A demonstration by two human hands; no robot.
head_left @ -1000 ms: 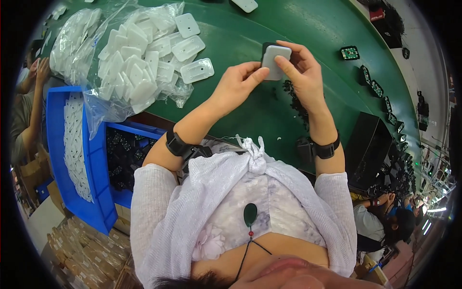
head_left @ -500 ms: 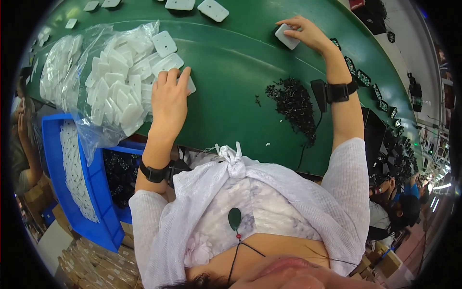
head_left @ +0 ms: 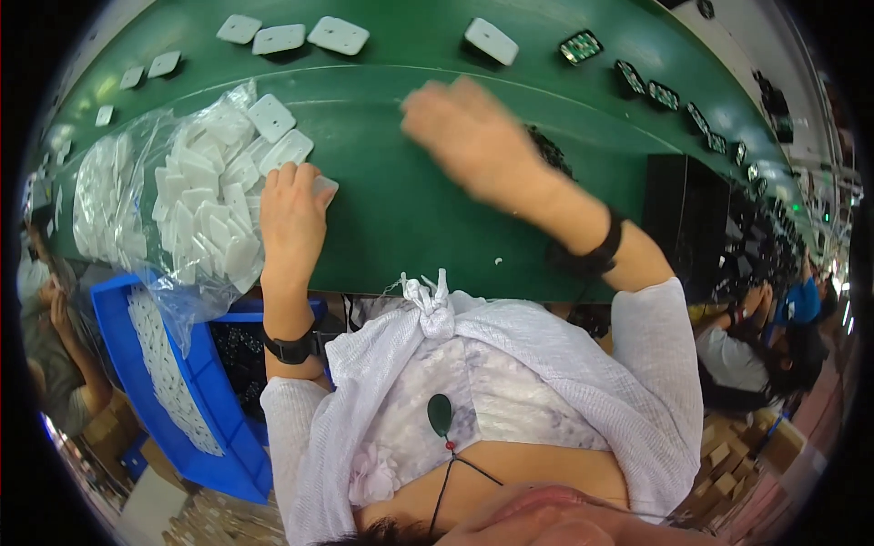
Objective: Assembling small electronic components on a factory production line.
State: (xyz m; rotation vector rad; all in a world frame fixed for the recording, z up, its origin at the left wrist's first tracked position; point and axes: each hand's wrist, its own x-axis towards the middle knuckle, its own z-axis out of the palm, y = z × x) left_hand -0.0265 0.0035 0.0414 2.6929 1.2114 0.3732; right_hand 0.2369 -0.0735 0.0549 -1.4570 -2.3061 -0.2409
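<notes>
At the bag's right edge, my left hand (head_left: 293,214) has its fingers curled over a white plastic cover (head_left: 326,187), whose corner shows beside the palm. A heap of similar white covers (head_left: 205,196) spills from the clear plastic bag (head_left: 150,227) to its left. My right hand (head_left: 473,136) hangs over the middle of the green table, smeared by motion; whether anything is in its fingers cannot be seen. Beyond it, a single white cover (head_left: 492,41) lies on the far part of the table. My right forearm mostly hides a pile of small black parts (head_left: 550,150).
More white covers (head_left: 338,35) lie spaced along the far left. A line of black housings with green circuit boards (head_left: 663,95) curves down the right. A blue bin (head_left: 196,400) with small white pieces stands below the table (head_left: 410,218). A black box (head_left: 683,209) is at right.
My right hand has let go of a white cover on the far part of the table and moved left and nearer. My left hand stays at the heap of covers.
</notes>
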